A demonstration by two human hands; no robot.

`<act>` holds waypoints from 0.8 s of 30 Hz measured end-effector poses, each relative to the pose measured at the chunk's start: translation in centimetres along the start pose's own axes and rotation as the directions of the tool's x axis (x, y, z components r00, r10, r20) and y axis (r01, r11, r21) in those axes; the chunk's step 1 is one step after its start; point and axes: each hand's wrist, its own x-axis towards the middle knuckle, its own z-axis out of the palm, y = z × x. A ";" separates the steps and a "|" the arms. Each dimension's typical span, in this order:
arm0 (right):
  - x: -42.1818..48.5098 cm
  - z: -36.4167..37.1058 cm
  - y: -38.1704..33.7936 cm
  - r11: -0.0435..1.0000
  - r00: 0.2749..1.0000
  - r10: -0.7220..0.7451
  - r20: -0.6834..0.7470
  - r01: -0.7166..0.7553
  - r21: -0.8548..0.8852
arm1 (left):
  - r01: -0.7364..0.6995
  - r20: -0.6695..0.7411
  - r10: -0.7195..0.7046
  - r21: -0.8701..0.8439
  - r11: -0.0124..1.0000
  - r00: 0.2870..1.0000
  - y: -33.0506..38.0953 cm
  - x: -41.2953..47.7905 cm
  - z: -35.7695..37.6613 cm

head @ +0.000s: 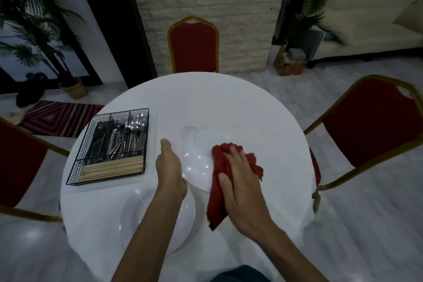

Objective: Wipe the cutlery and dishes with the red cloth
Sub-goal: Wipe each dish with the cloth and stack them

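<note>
I judge it early: my left hand [170, 167] grips the plate [201, 158] rim, my right hand [242, 181] presses the red cloth [217, 208] flat-fingered on it, cutlery [128, 137] untouched

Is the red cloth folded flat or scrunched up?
Scrunched up: the red cloth bunches in crumpled folds under the right hand.

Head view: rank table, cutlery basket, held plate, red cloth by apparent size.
1. table
2. cutlery basket
3. held plate and red cloth: about alike. The cloth covers part of the plate, so these two stay unranked.
</note>
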 end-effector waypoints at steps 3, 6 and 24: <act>0.4 0.9 -0.4 0.992 0.997 -0.071 0.035 0.075 -0.099 | -0.026 0.063 0.015 0.180 0.983 0.998 -1.8 -0.4 0.6; 2.2 0.7 -0.6 0.996 0.996 -0.090 0.006 0.089 0.016 | -0.119 0.154 0.070 0.338 0.934 0.986 -2.9 -1.7 1.1; 3.3 -2.7 -2.4 0.996 0.989 0.035 0.145 -0.047 0.081 | -0.178 0.149 0.134 0.343 0.922 0.980 -1.6 -1.4 -0.6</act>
